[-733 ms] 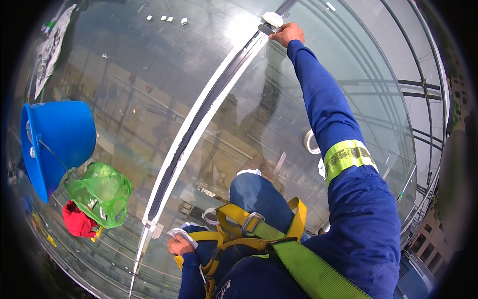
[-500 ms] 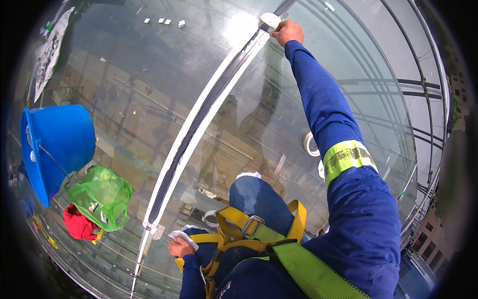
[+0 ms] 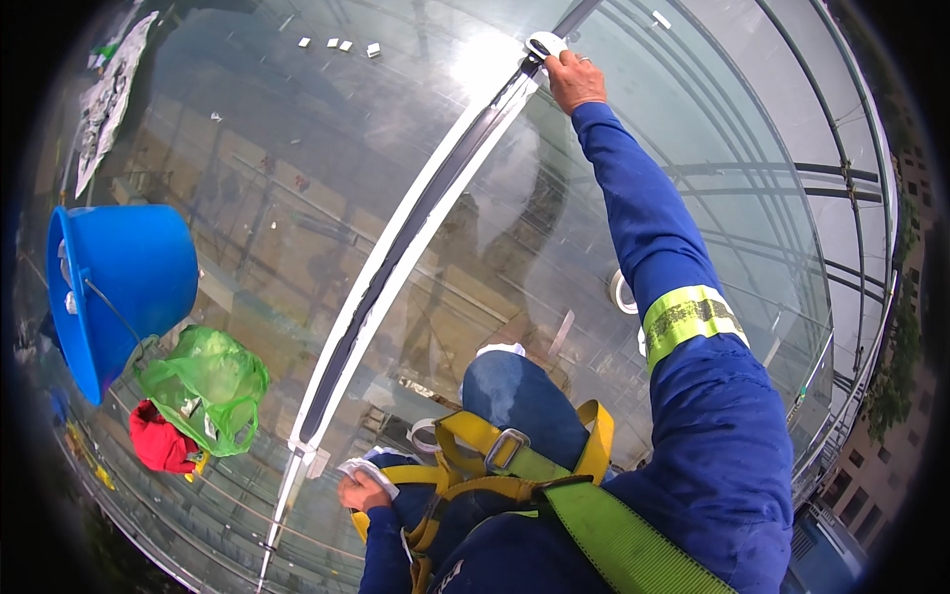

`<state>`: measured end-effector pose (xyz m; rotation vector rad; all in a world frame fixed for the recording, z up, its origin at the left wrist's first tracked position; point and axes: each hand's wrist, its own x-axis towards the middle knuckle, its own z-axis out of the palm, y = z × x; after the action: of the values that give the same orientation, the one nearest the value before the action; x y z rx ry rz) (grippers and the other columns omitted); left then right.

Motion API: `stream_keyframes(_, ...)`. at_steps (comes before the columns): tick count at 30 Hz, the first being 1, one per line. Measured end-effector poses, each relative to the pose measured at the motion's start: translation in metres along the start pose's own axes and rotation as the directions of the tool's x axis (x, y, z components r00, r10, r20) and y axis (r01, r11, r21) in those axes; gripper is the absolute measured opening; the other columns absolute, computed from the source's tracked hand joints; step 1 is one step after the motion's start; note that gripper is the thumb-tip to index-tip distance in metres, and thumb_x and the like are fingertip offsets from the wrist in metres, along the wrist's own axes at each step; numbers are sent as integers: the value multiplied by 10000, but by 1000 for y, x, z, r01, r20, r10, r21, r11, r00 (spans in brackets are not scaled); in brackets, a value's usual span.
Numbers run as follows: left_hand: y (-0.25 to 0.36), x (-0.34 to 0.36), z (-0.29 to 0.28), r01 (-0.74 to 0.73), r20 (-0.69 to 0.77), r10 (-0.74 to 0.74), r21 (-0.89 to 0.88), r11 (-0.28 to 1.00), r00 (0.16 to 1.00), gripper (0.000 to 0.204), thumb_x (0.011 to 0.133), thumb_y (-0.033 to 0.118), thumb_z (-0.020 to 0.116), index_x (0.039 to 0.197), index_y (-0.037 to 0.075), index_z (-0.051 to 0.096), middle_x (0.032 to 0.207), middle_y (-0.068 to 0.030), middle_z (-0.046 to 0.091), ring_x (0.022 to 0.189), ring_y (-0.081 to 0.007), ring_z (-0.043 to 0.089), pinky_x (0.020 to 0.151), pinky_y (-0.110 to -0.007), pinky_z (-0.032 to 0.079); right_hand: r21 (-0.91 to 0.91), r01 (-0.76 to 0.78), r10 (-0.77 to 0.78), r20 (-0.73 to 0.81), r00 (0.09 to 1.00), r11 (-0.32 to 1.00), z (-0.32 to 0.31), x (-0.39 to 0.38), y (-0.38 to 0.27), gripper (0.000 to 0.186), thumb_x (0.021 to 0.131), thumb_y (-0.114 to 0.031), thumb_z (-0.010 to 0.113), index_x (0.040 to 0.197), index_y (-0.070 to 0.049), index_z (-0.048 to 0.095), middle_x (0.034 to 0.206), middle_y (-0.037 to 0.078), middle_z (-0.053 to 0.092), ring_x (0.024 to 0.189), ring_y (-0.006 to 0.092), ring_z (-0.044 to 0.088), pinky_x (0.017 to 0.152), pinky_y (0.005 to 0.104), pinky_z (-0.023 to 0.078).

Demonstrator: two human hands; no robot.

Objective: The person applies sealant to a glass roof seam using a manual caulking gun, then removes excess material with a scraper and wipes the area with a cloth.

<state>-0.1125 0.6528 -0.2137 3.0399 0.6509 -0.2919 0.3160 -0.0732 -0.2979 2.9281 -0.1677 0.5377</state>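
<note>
At the far end of the seam my right hand is closed on a roll of white tape, arm stretched out. Below it runs a dark sealant joint between two glass panes, with a strip of white masking tape along each side. My left hand rests low by my thigh, fingers closed round a folded white cloth. Its exact material is hard to make out. Just left of that hand, a bit of white tape sticks out at the joint's near end.
To the left a blue bucket lies tipped on the glass, beside a green plastic bag and a red cloth. More tape rolls lie near my right arm and my knee. Metal rails curve along the right.
My right hand has turned slightly with the tape roll, so its ring shape shows more. The whole view has shifted a little; my left hand stays with the cloth.
</note>
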Motion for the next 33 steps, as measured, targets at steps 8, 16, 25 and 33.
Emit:
stream_keyframes(8, 13, 1, -12, 39, -33, -40, -47, 998, 999, 460, 884, 356, 553, 861, -84, 683, 886, -307, 646, 849, -491, 589, 800, -570, 442, 508, -340, 231, 266, 936, 792, -25, -23, -37, 198, 834, -283, 762, 869, -97, 704, 846, 92, 711, 813, 293, 700, 746, 412, 550)
stream_keyframes(16, 18, 1, -12, 71, -30, -75, -107, 992, 997, 407, 865, 302, 563, 810, -87, 667, 879, -284, 646, 845, -470, 582, 800, -559, 431, 519, -633, 293, 592, 751, 574, -19, -35, -52, 307, 732, -338, 866, 902, -93, 790, 872, 114, 752, 833, 275, 705, 801, 386, 546)
stream_keyframes(25, 9, 0, -8, 89, -40, -91, -47, 995, 995, 416, 868, 303, 561, 809, -95, 665, 862, -290, 636, 838, -474, 578, 792, -558, 426, 368, -689, 461, 538, 706, 625, -17, -13, -40, 333, 742, -371, 869, 882, -81, 781, 806, 99, 745, 753, 233, 703, 730, 367, 543)
stream_keyframes(33, 30, 8, -26, 180, 46, -174, -230, 957, 984, 359, 863, 250, 559, 898, -80, 695, 880, -289, 652, 822, -462, 604, 760, -534, 454, 526, -468, 486, 113, 866, 710, -62, -34, -17, 312, 839, -356, 791, 879, -65, 686, 796, 112, 703, 741, 280, 680, 696, 389, 532)
